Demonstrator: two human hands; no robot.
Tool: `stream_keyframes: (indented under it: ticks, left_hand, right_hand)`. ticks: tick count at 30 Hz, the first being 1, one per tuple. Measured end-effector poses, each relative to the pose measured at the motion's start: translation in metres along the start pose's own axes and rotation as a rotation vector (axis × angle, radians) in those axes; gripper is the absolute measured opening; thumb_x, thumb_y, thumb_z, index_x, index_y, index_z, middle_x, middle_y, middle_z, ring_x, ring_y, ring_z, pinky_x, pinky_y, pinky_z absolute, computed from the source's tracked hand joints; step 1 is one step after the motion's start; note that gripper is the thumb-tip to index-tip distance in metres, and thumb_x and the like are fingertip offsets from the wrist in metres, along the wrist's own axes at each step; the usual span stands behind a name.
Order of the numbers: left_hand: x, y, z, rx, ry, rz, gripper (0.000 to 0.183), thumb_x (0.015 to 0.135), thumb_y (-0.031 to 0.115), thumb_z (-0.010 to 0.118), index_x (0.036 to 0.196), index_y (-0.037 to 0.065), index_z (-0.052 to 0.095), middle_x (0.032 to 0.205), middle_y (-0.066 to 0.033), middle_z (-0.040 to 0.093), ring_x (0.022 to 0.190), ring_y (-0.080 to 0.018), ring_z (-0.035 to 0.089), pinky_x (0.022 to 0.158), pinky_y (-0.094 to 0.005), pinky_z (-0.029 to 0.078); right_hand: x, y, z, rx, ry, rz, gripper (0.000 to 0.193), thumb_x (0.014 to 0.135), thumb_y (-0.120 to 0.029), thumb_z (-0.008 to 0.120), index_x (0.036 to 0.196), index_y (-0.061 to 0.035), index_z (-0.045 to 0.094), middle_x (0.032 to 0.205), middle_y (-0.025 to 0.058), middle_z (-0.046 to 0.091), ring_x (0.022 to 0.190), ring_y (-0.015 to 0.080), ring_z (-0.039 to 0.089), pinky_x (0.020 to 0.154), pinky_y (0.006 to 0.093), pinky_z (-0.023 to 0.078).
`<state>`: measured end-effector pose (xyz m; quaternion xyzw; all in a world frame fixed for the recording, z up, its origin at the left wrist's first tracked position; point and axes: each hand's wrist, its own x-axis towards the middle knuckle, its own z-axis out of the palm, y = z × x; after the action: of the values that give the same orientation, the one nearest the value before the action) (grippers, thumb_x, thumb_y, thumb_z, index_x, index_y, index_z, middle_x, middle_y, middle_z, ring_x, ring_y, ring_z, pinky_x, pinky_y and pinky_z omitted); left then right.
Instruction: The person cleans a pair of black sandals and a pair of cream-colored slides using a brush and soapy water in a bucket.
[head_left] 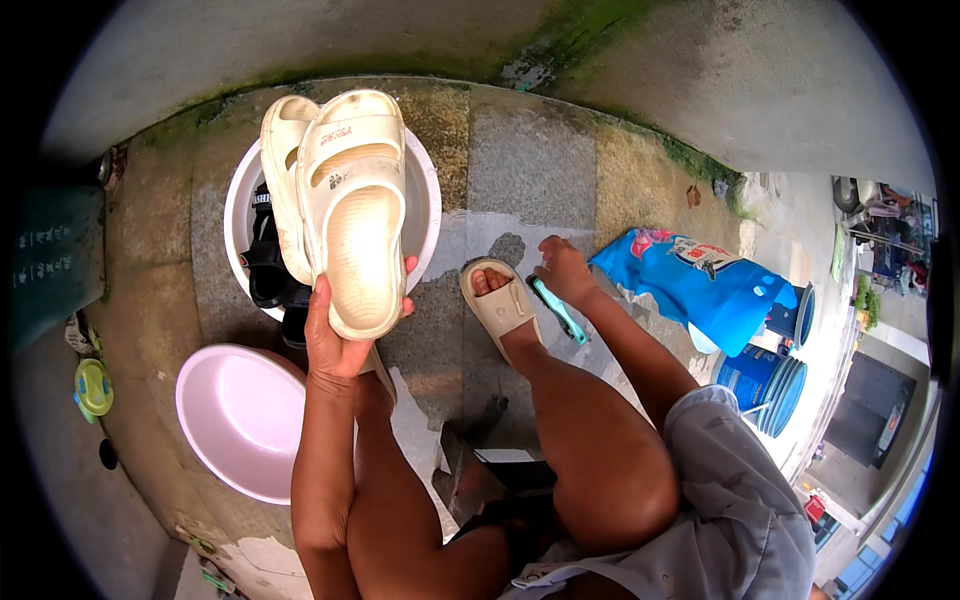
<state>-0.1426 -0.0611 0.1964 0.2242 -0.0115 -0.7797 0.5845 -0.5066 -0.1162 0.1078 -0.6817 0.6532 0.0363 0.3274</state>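
Observation:
My left hand (338, 335) grips a pair of cream slide slippers by their heel ends. The front slipper (365, 240) has its footbed facing me, with dark smudges on its straps. Its mate (285, 190) lies partly hidden behind it. Both are held over a pale basin (430, 190) with black sandals (268, 265) inside. My right hand (566, 272) is low at the right, fingers curled; what they hold, if anything, is hidden. A teal brush (560, 310) lies right beside those fingers. Close by on the right is a blue printed plastic bag (690, 285).
A pink basin (240, 420) stands at the left near my left forearm. Blue buckets (765, 390) stand beyond the bag. Wet patches mark the tiled floor (530, 150), and a mossy wall (400, 40) bounds the far side. My feet, in cream slippers, are on the floor.

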Motion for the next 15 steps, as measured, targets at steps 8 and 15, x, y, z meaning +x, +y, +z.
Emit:
stream_keyframes:
  ticks: [8, 15]
  left_hand:
    - [0.011, -0.010, 0.008, -0.183, -0.104, -0.038, 0.088, 0.094, 0.067, 0.046, 0.158, 0.012, 0.019, 0.155, -0.0219, 0.034, 0.138, -0.0523, 0.037, 0.092, -0.0627, 0.054]
    - [0.009, 0.002, 0.026, -0.095, -0.040, 0.015, 0.076, 0.100, 0.058, 0.043, 0.157, 0.012, 0.022, 0.155, -0.0180, 0.036, 0.140, -0.0441, 0.037, 0.107, -0.0689, 0.037]
  right_hand:
    - [-0.039, 0.084, 0.063, -0.052, 0.039, 0.107, 0.058, 0.084, -0.018, 0.073, 0.128, 0.0017, 0.040, 0.120, 0.0325, 0.053, 0.108, 0.0488, 0.058, 0.092, 0.0527, 0.049]
    - [-0.039, -0.161, -0.077, 0.452, 0.158, -0.538, 0.048, 0.099, -0.015, 0.059, 0.143, -0.0016, 0.044, 0.111, 0.0215, 0.056, 0.092, 0.0350, 0.062, 0.082, 0.0394, 0.051]
